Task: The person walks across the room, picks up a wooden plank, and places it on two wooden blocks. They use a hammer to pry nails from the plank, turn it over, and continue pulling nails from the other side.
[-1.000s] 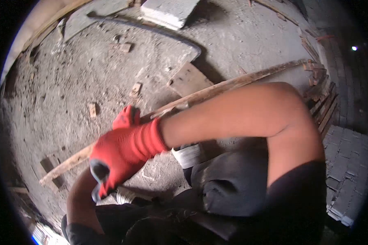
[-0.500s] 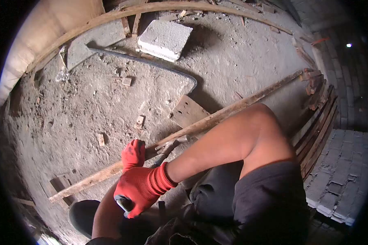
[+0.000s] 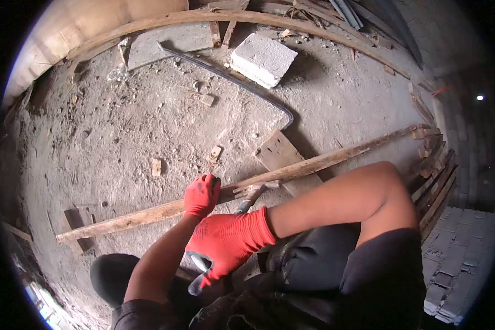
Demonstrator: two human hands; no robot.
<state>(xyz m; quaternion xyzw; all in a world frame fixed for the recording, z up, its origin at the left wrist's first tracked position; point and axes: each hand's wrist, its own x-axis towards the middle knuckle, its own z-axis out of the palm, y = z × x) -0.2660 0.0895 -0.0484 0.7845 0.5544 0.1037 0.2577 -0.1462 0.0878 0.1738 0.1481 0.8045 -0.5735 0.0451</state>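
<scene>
My left hand (image 3: 202, 195), in a red glove, is closed over a long, rough wooden plank (image 3: 132, 220) that lies slantwise across the floor. My right hand (image 3: 228, 242), gloved the same way, grips the handle of a claw hammer (image 3: 254, 193). The hammer's head and claw are against or very near the plank, just right of my left hand; contact is hard to make out. One dark fingertip of the right glove sticks out below the handle's end. My right wrist passes close by my left forearm. Part of the handle is hidden inside the right glove.
Short boards (image 3: 278, 154) lie beneath the plank. Farther off are a bent metal bar (image 3: 231, 80) and a white block (image 3: 264, 58). Wood scraps (image 3: 157, 167) and rubble dot the concrete floor. Stacked timber (image 3: 437, 187) and grey bricks (image 3: 456, 253) stand at the right.
The view has shifted, so the floor items appear farther right. My right hand has moved slightly right, and one of its fingers now juts out from the hammer handle. My left hand stays on the plank.
</scene>
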